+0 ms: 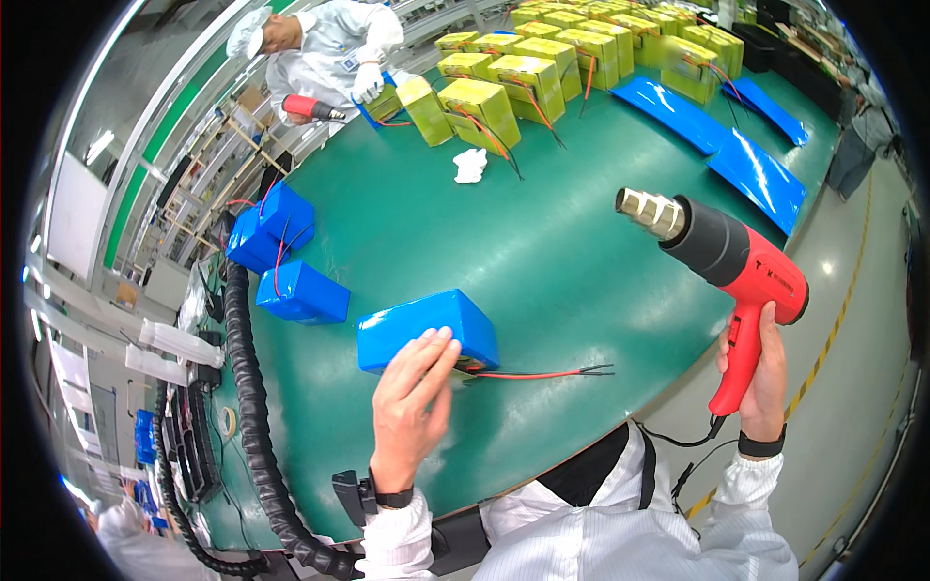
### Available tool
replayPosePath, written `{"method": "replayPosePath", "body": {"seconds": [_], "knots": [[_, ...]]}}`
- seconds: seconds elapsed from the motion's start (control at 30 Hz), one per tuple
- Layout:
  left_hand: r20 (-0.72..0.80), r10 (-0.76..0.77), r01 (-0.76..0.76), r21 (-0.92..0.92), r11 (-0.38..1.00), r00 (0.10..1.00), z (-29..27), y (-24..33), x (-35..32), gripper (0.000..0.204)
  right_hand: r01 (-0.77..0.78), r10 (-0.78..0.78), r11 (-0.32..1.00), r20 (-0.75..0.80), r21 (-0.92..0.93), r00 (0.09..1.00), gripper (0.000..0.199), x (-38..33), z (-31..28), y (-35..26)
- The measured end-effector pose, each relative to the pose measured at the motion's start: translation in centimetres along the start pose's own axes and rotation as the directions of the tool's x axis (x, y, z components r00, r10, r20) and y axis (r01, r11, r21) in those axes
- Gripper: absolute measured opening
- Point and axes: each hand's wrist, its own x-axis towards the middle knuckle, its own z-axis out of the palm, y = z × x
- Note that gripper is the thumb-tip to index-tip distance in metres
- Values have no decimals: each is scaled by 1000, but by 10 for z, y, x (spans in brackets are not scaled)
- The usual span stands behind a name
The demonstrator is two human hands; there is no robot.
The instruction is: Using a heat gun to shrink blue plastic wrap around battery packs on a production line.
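Note:
My right hand (765,373) is wrapped round the handle of a red and black heat gun (751,266), raised over the table's right edge with its metal nozzle towards the left. On the green table, a battery pack (417,324) in shiny blue wrap lies in front of me. My left hand (418,397) rests on its near side, fingers stretched out, not gripping it. Red and black wires (542,374) come out beside my fingertips and run right along the tabletop. The pack's near end is partly hidden behind my hand.
More blue packs (302,293) stand at the left beside a black corrugated hose (250,387). Many yellow-green packs (480,108) fill the far side. Blue film sleeves (760,179) lie at the far right. Across the table a gloved person (334,48) holds another heat gun (308,107).

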Motion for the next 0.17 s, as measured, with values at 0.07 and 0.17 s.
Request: {"method": "replayPosePath", "body": {"seconds": [0.07, 0.17], "knots": [[1, -10, 10, -78, 997, 1000, 1, 5, 9, 46, -4, 3, 1000, 8, 20, 1000, 53, -4, -1, 5], [36, -250, 239, -454, 859, 967, -5, 2, 10, 40, -33, 31, 997, 20, 74, 999, 52, -6, -8, 10]]}}
